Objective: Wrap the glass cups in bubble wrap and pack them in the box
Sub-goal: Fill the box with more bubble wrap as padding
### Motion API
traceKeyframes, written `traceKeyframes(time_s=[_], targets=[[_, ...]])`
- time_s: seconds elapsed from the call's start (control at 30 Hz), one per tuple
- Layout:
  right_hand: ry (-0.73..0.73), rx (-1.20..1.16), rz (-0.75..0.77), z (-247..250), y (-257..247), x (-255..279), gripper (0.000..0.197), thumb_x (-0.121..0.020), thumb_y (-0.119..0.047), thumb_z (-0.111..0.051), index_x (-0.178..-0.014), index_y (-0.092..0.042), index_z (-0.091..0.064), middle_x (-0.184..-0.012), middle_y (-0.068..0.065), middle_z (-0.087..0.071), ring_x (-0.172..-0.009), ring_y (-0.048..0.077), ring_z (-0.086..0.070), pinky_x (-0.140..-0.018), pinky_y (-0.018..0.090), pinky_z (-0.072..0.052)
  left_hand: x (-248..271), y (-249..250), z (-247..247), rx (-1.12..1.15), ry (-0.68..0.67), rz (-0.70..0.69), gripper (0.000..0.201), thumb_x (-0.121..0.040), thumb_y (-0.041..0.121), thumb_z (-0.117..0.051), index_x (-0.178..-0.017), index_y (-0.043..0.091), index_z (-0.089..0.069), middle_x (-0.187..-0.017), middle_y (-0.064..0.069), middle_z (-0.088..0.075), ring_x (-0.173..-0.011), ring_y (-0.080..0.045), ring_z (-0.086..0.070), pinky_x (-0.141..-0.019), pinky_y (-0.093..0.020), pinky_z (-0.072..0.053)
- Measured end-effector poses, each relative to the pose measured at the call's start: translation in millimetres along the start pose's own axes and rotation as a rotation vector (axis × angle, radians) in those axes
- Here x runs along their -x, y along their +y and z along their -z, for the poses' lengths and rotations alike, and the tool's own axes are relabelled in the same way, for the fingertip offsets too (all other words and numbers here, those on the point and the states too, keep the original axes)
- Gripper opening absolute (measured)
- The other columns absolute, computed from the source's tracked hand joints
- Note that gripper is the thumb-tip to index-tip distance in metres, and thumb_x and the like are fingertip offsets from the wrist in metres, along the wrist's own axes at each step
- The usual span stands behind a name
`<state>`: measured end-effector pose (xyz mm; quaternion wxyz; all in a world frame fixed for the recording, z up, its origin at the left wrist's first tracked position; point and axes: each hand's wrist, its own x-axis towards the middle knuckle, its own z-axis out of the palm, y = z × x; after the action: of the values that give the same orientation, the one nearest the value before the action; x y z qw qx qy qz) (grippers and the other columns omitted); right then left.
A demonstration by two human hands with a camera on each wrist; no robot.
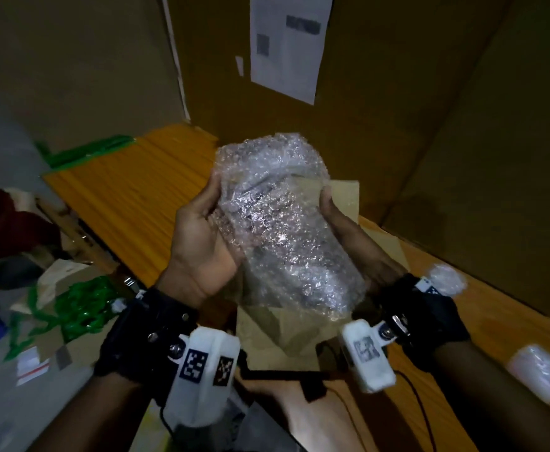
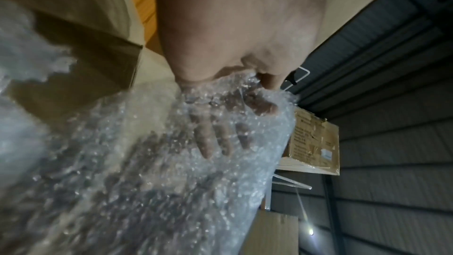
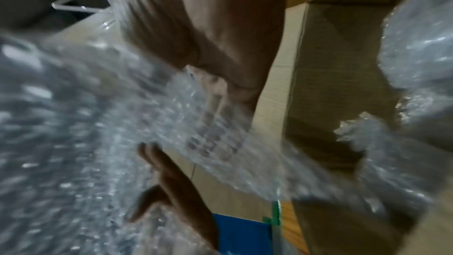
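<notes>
Here, the left hand (image 1: pixel 201 236) and right hand (image 1: pixel 348 230) each hold a grip around a bubble-wrapped bundle (image 1: pixel 280 223) raised above brown paper (image 1: pixel 286 331) on the orange tabletop (image 1: pixel 143 203). The cup inside is obscured. A white label (image 1: pixel 286 44) on the cardboard box (image 1: pixel 397 109) is blurred, unreadable.

The head view looks down from above at both hands (image 1: pixel 201 236) over the table (image 1: pixel 156 203), while each wrist view sits very close, sharing the bubble-wrapped bundle (image 2: pixel 152 172).
</notes>
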<state>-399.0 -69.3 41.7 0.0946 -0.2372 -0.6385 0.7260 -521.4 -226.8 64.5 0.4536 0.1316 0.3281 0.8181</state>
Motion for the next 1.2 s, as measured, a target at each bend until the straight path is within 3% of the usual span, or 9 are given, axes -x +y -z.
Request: traceKeyframes(time_s=[0.17, 0.33, 0.6, 0.67, 0.73, 0.8, 0.9, 1.07, 1.2], targets=[[0.11, -0.33, 0.172, 16, -16, -4, 0.053, -0.078, 0.002, -0.068, -0.128, -0.009, -0.053, -0.089, 0.009, -0.069, -0.074, 0.021, -0.07, -0.065, 0.031, -0.059, -9, 9, 24, -0.251, 0.138, -0.064, 0.039, -0.098, 0.036, -0.048, -0.12, 0.01, -0.067, -0.12, -0.012, -0.07, -0.113, -0.032, -0.063, -0.096, -0.042, -0.05], [0.228, -0.279, 0.308, 46, -25, 7, 0.066, -0.077, -0.006, -0.072, -0.138, -0.021, -0.051, -0.094, 0.004, -0.068, -0.078, 0.02, -0.069, -0.072, 0.033, -0.059, -8, 18, 39, -0.428, 0.315, -0.143, 0.024, -0.099, 0.036, -0.058, -0.084, 0.022, -0.07, -0.082, -0.002, -0.067, -0.076, -0.018, -0.064, -0.064, -0.03, -0.055], [0.153, 0.027, 0.031, -2, -3, -11, 0.035, -0.09, -0.043, -0.065, -0.112, -0.016, -0.06, -0.078, -0.006, -0.07, -0.058, 0.006, -0.056, -0.076, 0.037, -0.056, 3, 20, 10, -0.135, 0.074, 0.006, 0.048, -0.105, 0.037, -0.034, -0.137, 0.008, -0.055, -0.125, -0.017, -0.068, -0.11, -0.032, -0.069, -0.08, -0.043, -0.06], [0.039, 0.055, 0.003, -17, -6, -10, 0.04, -0.098, -0.05, -0.051, -0.122, -0.018, -0.057, -0.073, -0.009, -0.064, -0.064, 0.01, -0.055, -0.067, 0.028, -0.049, 5, 21, 6, -0.127, 0.034, 0.006, 0.053, -0.107, 0.042, -0.029, -0.142, 0.009, -0.051, -0.126, -0.016, -0.068, -0.109, -0.032, -0.068, -0.081, -0.043, -0.059], [-0.009, 0.012, -0.034, -23, -7, -12, 0.054, -0.1, -0.056, -0.036, -0.146, -0.029, -0.039, -0.137, -0.002, -0.056, -0.114, 0.013, -0.057, -0.102, 0.042, -0.044, 5, 22, 5, -0.118, 0.008, -0.021, 0.056, -0.108, 0.046, -0.026, -0.143, 0.01, -0.05, -0.125, -0.015, -0.068, -0.11, -0.031, -0.068, -0.084, -0.043, -0.058], [-0.058, -0.125, -0.032, -29, -12, -12, 0.054, -0.101, -0.053, -0.029, -0.15, -0.032, -0.03, -0.107, -0.03, -0.01, -0.112, -0.004, -0.037, -0.111, 0.034, -0.031, 5, 23, 5, -0.121, 0.012, -0.042, 0.057, -0.107, 0.048, -0.026, -0.142, 0.011, -0.051, -0.124, -0.013, -0.068, -0.111, -0.031, -0.067, -0.088, -0.045, -0.057], [-0.086, -0.278, 0.024, -23, -12, -15, 0.021, -0.099, -0.03, -0.051, -0.112, -0.019, -0.063, -0.096, -0.017, -0.06, -0.075, -0.008, -0.062, -0.061, 0.015, -0.054, 8, 26, 4, -0.139, -0.01, -0.062, 0.059, -0.104, 0.053, -0.031, -0.141, 0.011, -0.052, -0.124, -0.013, -0.068, -0.114, -0.032, -0.066, -0.09, -0.046, -0.056], [-0.009, -0.44, 0.158, 3, -20, -19, 0.009, -0.098, -0.018, -0.051, -0.102, -0.013, -0.058, -0.134, 0.01, -0.063, -0.126, 0.023, -0.059, -0.093, 0.048, -0.055, 12, 31, 13, -0.14, -0.046, -0.081, 0.062, -0.098, 0.045, -0.046, -0.147, 0.007, -0.046, -0.132, -0.015, -0.062, -0.119, -0.033, -0.062, -0.095, -0.046, -0.055], [0.004, -0.253, 0.002, -5, -13, -16, 0.046, -0.098, -0.049, -0.049, -0.131, -0.017, -0.052, -0.131, 0.007, -0.064, -0.108, 0.018, -0.068, -0.083, 0.044, -0.059, 9, 24, 15, -0.088, -0.1, -0.064, 0.078, -0.087, 0.032, -0.067, -0.153, 0.006, -0.036, -0.142, -0.018, -0.053, -0.126, -0.038, -0.054, -0.099, -0.052, -0.05]])
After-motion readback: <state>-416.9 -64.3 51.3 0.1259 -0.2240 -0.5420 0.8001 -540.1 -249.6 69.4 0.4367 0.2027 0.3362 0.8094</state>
